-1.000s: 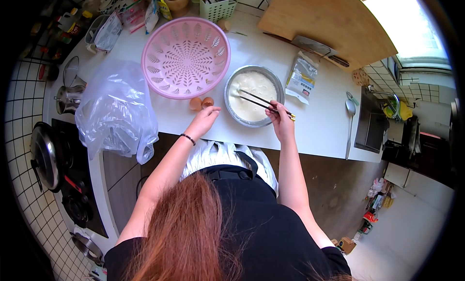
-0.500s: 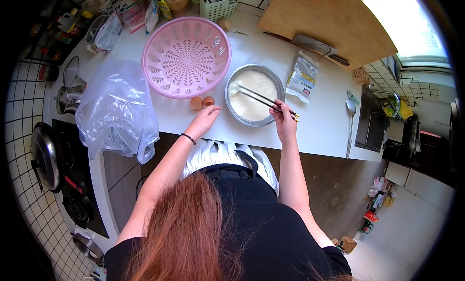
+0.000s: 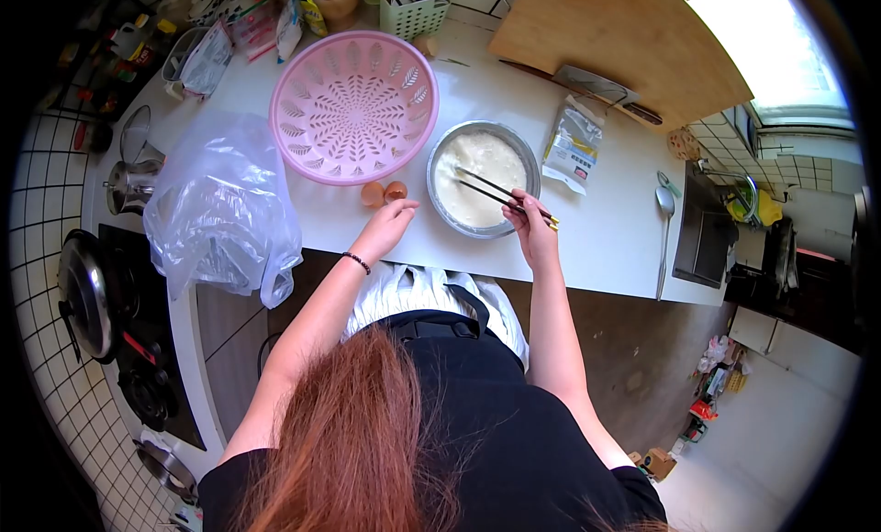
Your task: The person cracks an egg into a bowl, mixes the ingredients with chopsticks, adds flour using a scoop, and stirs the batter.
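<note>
My right hand (image 3: 536,227) grips a pair of dark chopsticks (image 3: 489,189) near their gold-coloured ends. The tips of the chopsticks reach into a pale, creamy batter (image 3: 477,170) inside a round metal bowl (image 3: 530,156). Close to the counter's front edge rests my left hand (image 3: 389,226), its fingers curled together with nothing visible in them. Just beyond those fingertips lie two brown eggshell pieces (image 3: 373,194); one shows its hollow inside.
Behind the eggshells stands a pink plastic basket (image 3: 358,110). A clear plastic bag (image 3: 220,202) sits on the left, beside the stove (image 3: 138,293). To the right are a foil packet (image 3: 574,147), a long spoon (image 3: 664,229) and the sink (image 3: 705,225). A knife (image 3: 610,92) leans by a wooden board (image 3: 633,46).
The chopstick tips have shifted right and down within the batter, and my right hand has tilted slightly with them. My left hand has stayed in place.
</note>
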`<move>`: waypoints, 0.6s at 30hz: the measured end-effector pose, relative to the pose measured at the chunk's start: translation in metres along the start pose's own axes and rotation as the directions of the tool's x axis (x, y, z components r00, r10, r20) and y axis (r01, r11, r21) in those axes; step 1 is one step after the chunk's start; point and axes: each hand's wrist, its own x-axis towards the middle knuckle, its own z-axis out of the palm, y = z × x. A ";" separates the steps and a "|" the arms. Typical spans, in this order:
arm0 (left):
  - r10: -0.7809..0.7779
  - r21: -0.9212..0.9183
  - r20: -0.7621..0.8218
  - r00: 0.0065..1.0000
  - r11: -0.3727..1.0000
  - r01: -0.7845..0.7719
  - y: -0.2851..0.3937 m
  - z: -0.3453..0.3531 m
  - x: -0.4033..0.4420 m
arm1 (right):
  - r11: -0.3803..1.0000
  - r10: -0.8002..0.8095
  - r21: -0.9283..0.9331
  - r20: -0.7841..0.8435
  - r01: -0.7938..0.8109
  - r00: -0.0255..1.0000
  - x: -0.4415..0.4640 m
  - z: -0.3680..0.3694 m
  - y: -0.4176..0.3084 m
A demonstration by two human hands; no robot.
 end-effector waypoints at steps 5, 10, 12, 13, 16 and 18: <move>-0.004 -0.010 -0.002 1.000 1.000 0.004 -0.002 -0.001 0.000 | 0.999 -0.036 -0.016 -0.049 0.036 0.998 0.002 0.003 0.002; -0.021 0.000 0.007 1.000 1.000 0.021 0.000 -0.002 -0.001 | 0.999 0.001 0.033 0.000 -0.001 1.000 0.003 -0.002 -0.001; -0.014 0.000 0.005 1.000 1.000 0.014 -0.001 -0.002 0.000 | 1.000 0.005 0.001 0.015 -0.005 1.000 0.003 0.002 0.000; -0.009 0.001 0.006 1.000 1.000 0.009 -0.001 -0.002 0.001 | 1.000 0.006 -0.015 0.021 -0.005 1.000 0.004 0.003 0.000; -0.011 -0.006 0.008 1.000 1.000 0.011 -0.001 -0.001 0.001 | 1.000 -0.030 -0.002 -0.019 0.030 0.999 0.004 0.001 -0.002; -0.011 -0.009 0.009 1.000 1.000 0.011 -0.001 -0.002 0.002 | 1.000 -0.027 -0.009 -0.014 0.027 1.000 0.004 -0.001 -0.001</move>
